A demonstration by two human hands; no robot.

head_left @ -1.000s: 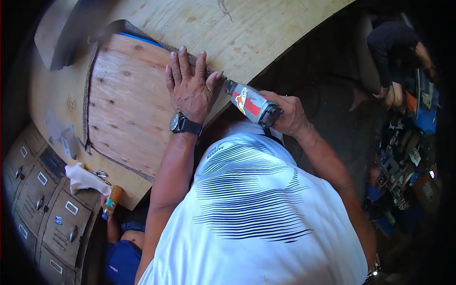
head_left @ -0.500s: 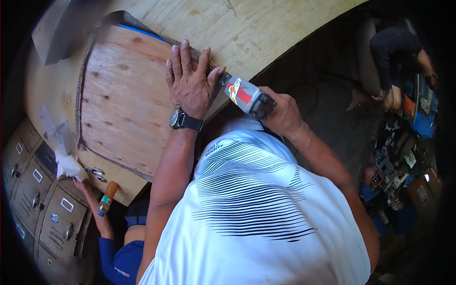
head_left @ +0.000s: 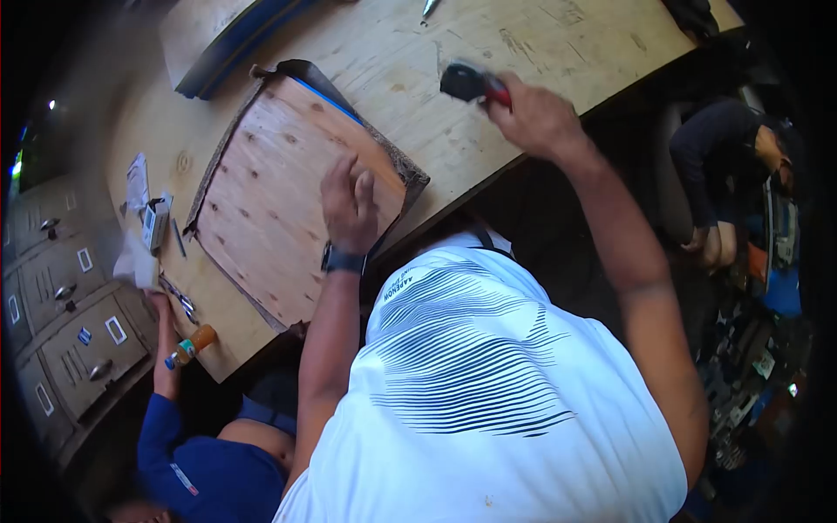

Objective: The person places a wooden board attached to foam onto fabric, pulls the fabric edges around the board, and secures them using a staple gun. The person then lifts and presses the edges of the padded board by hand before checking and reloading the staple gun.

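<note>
My right hand [head_left: 542,118] is closed round the red handle of a staple gun [head_left: 469,83]. The tool is held over the worktable, to the right of the board and apart from it, blurred by motion. My left hand [head_left: 350,209], a watch on its wrist, is over the right part of a plywood board [head_left: 261,183]. Its fingers are loosely bent and apart, with nothing in them; whether it touches the wood I cannot tell. Dark fabric [head_left: 392,155] wraps the board's edges, folded up round the rim, and a blue strip shows along the far edge.
The worktable [head_left: 418,96] carries a blue-edged panel [head_left: 235,52], scissors [head_left: 179,301], a small box [head_left: 155,222] and an orange drink bottle [head_left: 192,344]. A person in blue [head_left: 205,466] lies at lower left, near drawers [head_left: 91,349]. Another person [head_left: 724,148] bends over at right.
My right hand has lifted the staple gun off the board's edge and swung it away over the table. My left hand has lifted from its flat, spread press, and its fingers have bent. The view has shifted.
</note>
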